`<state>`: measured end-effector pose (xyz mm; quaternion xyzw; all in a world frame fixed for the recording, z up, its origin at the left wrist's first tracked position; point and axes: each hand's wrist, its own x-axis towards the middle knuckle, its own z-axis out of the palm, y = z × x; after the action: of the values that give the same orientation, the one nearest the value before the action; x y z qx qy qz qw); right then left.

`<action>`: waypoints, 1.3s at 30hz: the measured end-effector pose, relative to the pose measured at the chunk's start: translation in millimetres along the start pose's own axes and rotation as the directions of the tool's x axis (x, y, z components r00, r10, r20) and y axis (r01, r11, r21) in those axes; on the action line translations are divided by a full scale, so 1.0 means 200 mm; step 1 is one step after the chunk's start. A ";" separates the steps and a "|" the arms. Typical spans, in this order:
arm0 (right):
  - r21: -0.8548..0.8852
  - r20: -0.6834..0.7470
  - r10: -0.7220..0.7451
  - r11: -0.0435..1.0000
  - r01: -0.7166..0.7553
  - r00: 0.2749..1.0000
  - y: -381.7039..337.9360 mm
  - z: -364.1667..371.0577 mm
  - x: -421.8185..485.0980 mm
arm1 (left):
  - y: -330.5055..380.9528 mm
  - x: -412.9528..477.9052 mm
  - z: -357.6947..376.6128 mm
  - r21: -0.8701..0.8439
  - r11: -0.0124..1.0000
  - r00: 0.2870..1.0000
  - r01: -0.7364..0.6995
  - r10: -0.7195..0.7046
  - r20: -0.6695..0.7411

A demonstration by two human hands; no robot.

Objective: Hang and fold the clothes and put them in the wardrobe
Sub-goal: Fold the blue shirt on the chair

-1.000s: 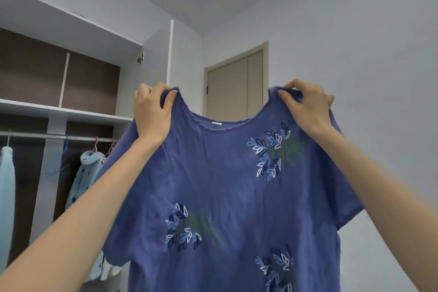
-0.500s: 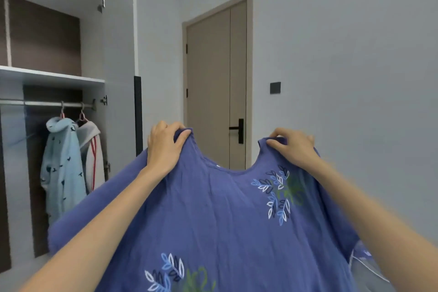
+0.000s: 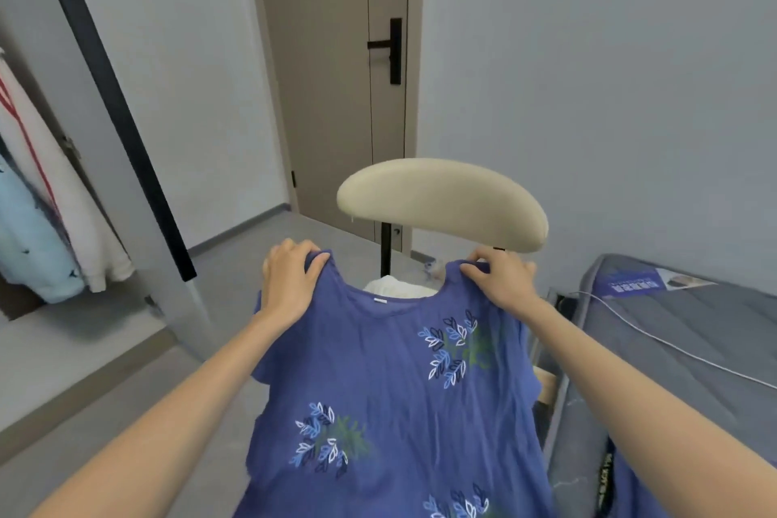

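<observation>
At the far left, a pale blue top [image 3: 31,252] and a white top [image 3: 80,223] with red stripes hang side by side. Next to them is the wardrobe door [image 3: 120,114], with a dark strip down its edge. Behind it stands a beige room door [image 3: 332,97], closed, with a black handle [image 3: 394,50].

In the middle, you hold a blue shirt [image 3: 378,383] with leaf prints up by its shoulders. The front faces you and the body hangs down between your bare forearms. Your left hand [image 3: 290,286] has its grip clamped on the left shoulder seam, thumb on the near side and fingers curled over the top. Your right hand [image 3: 500,282] pinches the right shoulder in the same way, its grip closed on the cloth.

The shirt hangs in front of a chair [image 3: 441,202] with a cream padded backrest, and the neckline sits just below that backrest. Through the neck opening shows a white cloth [image 3: 395,289], which lies beyond the shirt.

To the right is a grey bed [image 3: 693,320], its edge near your right forearm, with a thin white cable [image 3: 672,346] trailing across the top. The floor [image 3: 105,370] is grey.
</observation>
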<state>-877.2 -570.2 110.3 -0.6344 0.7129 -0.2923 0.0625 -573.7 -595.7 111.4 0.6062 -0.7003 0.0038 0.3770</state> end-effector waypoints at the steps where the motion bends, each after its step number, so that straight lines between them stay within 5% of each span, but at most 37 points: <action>1: -0.009 0.000 0.014 1.000 -0.014 1.000 0.04 0.05 0.05 | -0.03 0.04 0.07 0.000 1.000 1.000 0.022 -0.022 0.018; 11: -0.129 -0.042 0.079 0.988 -0.084 0.996 0.28 0.46 0.42 | -0.23 0.32 0.63 -0.017 0.992 0.988 0.128 -0.125 0.093; 23: -0.063 0.126 0.154 0.987 -0.147 0.980 0.48 0.86 0.46 | -0.33 0.21 1.07 0.074 0.959 0.926 0.273 -0.283 0.251; 29: 0.208 0.071 0.224 0.950 -0.234 0.972 0.61 0.91 0.32 | -0.11 -0.08 1.16 -0.055 0.998 0.919 0.000 0.022 0.393; 33: 0.278 0.125 0.459 0.835 -0.475 0.880 0.72 0.88 0.15 | 0.08 -0.32 1.26 0.018 0.986 0.776 -0.166 0.119 0.620; 39: 0.343 0.368 0.685 0.528 -0.777 0.629 0.84 0.89 -0.07 | 0.02 -0.46 1.40 0.218 0.943 0.777 -0.253 0.064 0.627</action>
<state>-938.0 -613.0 -122.7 -0.2640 0.8093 -0.3413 0.3986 -725.8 -645.4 -135.3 0.5612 -0.8249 -0.0577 0.0354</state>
